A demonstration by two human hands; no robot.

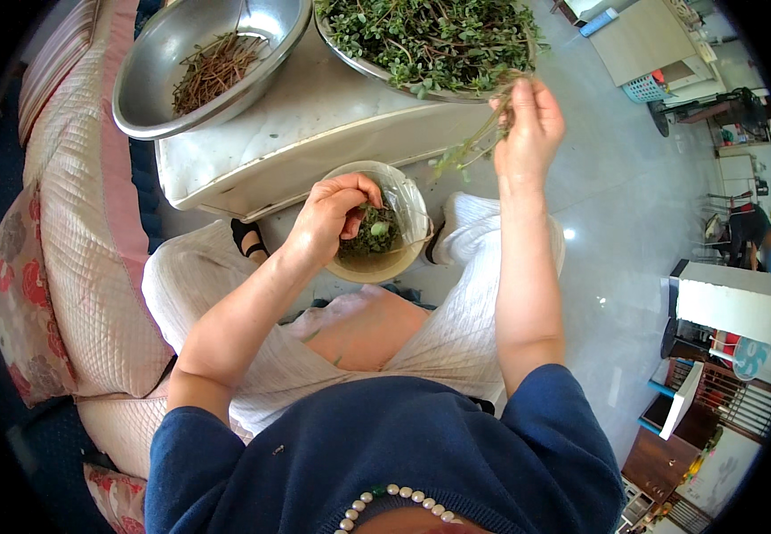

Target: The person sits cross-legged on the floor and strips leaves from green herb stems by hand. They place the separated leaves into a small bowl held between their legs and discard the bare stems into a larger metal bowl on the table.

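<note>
My right hand (528, 133) is raised beside the right end of the low table, its fingers closed on a leafy green sprig (472, 149) that hangs down to the left. Close behind it, a metal bowl (369, 73) is heaped with small-leaved greens (430, 40). My left hand (336, 214) hovers over a pale bucket (376, 269) between my knees, thumb and fingers pinched together. Whatever they pinch, if anything, cannot be made out. Inside the bucket lie dark green scraps (378, 233) and a clear plastic bag (410, 200).
Another metal bowl (147, 84), holding reddish-brown stems (216, 71), stands on the white low table (225, 160) at far left. A quilted sofa (92, 249) runs along my left. Glossy floor (617, 196) extends right toward furniture (730, 307).
</note>
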